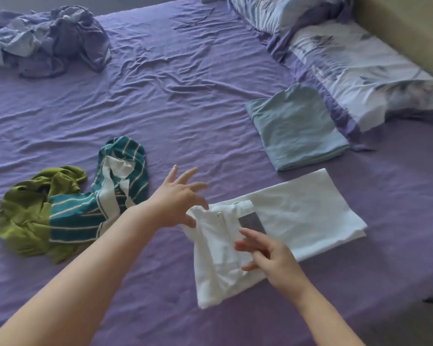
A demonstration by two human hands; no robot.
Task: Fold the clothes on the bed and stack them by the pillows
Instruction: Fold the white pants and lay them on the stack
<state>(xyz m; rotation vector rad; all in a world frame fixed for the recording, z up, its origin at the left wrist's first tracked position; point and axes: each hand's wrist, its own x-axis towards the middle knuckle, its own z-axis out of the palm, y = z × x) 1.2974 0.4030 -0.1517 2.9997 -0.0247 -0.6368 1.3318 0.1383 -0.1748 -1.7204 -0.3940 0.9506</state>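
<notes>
White cloth, a half-folded garment [273, 231] with a zip showing near its middle, lies on the purple bed [160, 101] close to the near edge, apart from the pillows [348, 66]. The left hand [178, 198] hovers over its left corner, fingers spread and holding nothing. The right hand [268, 255] rests on the bunched lower part with fingers straight, pressing rather than pinching; neither grip has closed on fabric.

The step in hand looks like finishing this fold. To do it well, flatten the bunched end first, keep one palm down as an anchor, and bring the loose side over so the edges line up with the flat part on the right. Smooth from the middle outward before lifting.

A folded blue garment [298, 126] already sits just beside the pillows; the white one belongs on top of it, squared to its edges. A green top [33, 211] and a striped shirt [110, 196] lie crumpled to the left, not yet folded.
</notes>
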